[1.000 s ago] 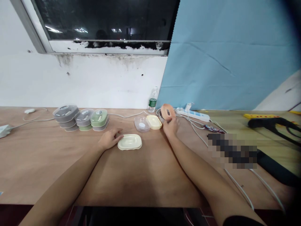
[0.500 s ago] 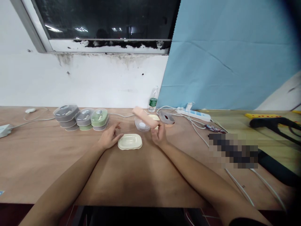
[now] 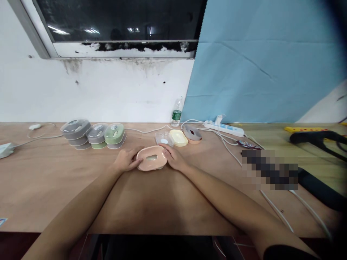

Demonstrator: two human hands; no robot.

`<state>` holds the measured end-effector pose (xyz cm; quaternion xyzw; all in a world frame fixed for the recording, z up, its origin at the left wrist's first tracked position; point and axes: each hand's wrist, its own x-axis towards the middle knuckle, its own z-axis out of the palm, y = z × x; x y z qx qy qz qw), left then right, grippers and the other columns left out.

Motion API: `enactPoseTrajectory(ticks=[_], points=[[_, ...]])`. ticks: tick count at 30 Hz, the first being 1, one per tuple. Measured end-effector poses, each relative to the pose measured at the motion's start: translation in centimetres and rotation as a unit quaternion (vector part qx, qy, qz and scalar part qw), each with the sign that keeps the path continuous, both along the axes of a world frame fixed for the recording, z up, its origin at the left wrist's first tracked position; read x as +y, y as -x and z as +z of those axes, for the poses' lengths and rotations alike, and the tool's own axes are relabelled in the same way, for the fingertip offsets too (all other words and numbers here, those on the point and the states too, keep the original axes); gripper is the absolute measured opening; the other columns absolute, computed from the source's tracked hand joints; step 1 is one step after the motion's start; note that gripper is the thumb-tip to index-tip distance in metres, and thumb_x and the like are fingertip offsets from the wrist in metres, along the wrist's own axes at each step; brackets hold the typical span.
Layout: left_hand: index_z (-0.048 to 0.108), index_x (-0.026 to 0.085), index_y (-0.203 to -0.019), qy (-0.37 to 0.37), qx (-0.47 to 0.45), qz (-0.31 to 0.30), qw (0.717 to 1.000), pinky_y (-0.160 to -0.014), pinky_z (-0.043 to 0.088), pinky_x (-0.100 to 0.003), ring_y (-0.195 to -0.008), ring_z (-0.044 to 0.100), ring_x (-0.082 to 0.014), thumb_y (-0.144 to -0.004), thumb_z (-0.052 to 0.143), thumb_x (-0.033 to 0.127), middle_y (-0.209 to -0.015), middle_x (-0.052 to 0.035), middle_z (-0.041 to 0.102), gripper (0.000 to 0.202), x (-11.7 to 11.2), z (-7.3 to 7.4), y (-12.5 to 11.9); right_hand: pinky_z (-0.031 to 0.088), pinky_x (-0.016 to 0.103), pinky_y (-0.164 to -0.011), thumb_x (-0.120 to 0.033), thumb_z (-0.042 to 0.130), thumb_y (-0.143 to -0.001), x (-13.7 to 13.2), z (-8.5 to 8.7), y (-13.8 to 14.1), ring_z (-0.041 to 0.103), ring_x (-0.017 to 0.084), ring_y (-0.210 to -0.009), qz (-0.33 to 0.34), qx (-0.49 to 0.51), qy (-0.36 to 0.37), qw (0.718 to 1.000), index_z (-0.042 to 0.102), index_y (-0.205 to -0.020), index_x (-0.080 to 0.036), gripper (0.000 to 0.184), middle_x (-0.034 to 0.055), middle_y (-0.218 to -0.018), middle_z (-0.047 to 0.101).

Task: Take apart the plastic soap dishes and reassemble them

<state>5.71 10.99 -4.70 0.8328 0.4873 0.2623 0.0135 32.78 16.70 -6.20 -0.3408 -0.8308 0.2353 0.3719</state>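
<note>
A pink soap-dish tray [image 3: 148, 165], oval with a slot in its middle, is between my two hands above the table's middle. My left hand [image 3: 126, 159] holds its left end, thumb over the near rim and fingers behind. My right hand [image 3: 174, 158] grips the right end, fingers along the far corner. Beneath the tray, the cream dish is almost fully hidden; a sliver shows at the lower right edge. Just behind lie a clear lid [image 3: 159, 136], a cream tray [image 3: 179, 138] and a grey slotted piece on a pink one [image 3: 193, 133].
Stacked lidded boxes in grey [image 3: 76, 130] and green [image 3: 115, 133] stand at the back left. A water bottle [image 3: 176, 115] stands by the wall. A white power strip [image 3: 225, 129] with cables lies to the right, near a black object [image 3: 320, 187].
The pink tray has come down from the right onto the cream dish, turned flat. My right hand moved left with it, and my left hand has closed on its other end.
</note>
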Motion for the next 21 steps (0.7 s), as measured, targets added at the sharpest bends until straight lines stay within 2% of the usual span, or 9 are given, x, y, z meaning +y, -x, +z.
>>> enactPoseTrajectory(ticks=[4, 8, 12, 16, 18, 21], points=[[0.056, 0.023, -0.128, 0.048, -0.008, 0.031, 0.998, -0.071, 0.047, -0.028, -0.079, 0.066, -0.0199, -0.092, 0.038, 0.048, -0.097, -0.0061, 0.072, 0.047, 0.3, 0.1, -0.1, 0.047, 0.035, -0.085, -0.039, 0.035, -0.097, 0.1, -0.1, 0.3, 0.063, 0.022, -0.100, 0.005, -0.038, 0.016, 0.999, 0.056, -0.126, -0.024, 0.039, 0.0048, -0.112, 0.069], [0.065, 0.024, -0.116, 0.087, -0.025, 0.048, 0.995, -0.073, 0.048, -0.029, -0.086, 0.067, -0.0220, -0.093, 0.036, 0.051, -0.096, -0.0060, 0.073, 0.046, 1.2, -0.5, -0.1, 0.046, 0.032, -0.077, -0.043, 0.036, -0.097, 0.4, 0.1, 0.5, 0.065, 0.023, -0.094, -0.007, -0.098, 0.016, 0.995, 0.063, -0.117, -0.025, 0.038, 0.0043, -0.105, 0.071], [0.068, 0.025, -0.110, 0.106, -0.048, 0.052, 0.992, -0.070, 0.048, -0.030, -0.085, 0.067, -0.0224, -0.093, 0.034, 0.052, -0.092, -0.0044, 0.074, 0.047, 1.8, -1.0, -0.2, 0.040, 0.028, -0.065, -0.043, 0.034, -0.097, 0.9, 0.1, 0.6, 0.064, 0.022, -0.080, -0.034, -0.161, 0.004, 0.986, 0.068, -0.095, -0.022, 0.040, 0.0050, -0.090, 0.073], [0.072, 0.025, -0.095, 0.121, -0.037, 0.054, 0.991, -0.065, 0.046, -0.029, -0.076, 0.066, -0.0211, -0.093, 0.035, 0.049, -0.083, -0.0027, 0.073, 0.044, 1.8, -1.0, -0.4, 0.036, 0.027, -0.058, -0.039, 0.038, -0.095, 1.1, -0.1, 0.6, 0.060, 0.019, -0.066, -0.039, -0.209, 0.008, 0.977, 0.067, -0.074, -0.020, 0.041, 0.0052, -0.074, 0.070], [0.072, 0.025, -0.090, 0.125, -0.034, 0.055, 0.990, -0.063, 0.045, -0.028, -0.074, 0.065, -0.0204, -0.093, 0.036, 0.048, -0.081, -0.0023, 0.073, 0.042, 1.7, -0.9, -0.5, 0.037, 0.027, -0.060, -0.039, 0.041, -0.094, 1.0, -0.1, 0.7, 0.060, 0.019, -0.067, -0.049, -0.192, 0.007, 0.980, 0.069, -0.080, -0.021, 0.036, 0.0046, -0.075, 0.070], [0.072, 0.026, -0.093, 0.125, -0.036, 0.052, 0.990, -0.064, 0.045, -0.028, -0.077, 0.065, -0.0205, -0.093, 0.037, 0.048, -0.088, -0.0023, 0.073, 0.041, 1.6, -0.7, -0.5, 0.039, 0.028, -0.063, -0.040, 0.050, -0.089, 0.7, 0.2, 0.7, 0.061, 0.020, -0.071, -0.102, -0.135, -0.007, 0.986, 0.066, -0.109, -0.023, 0.030, 0.0026, -0.077, 0.070]])
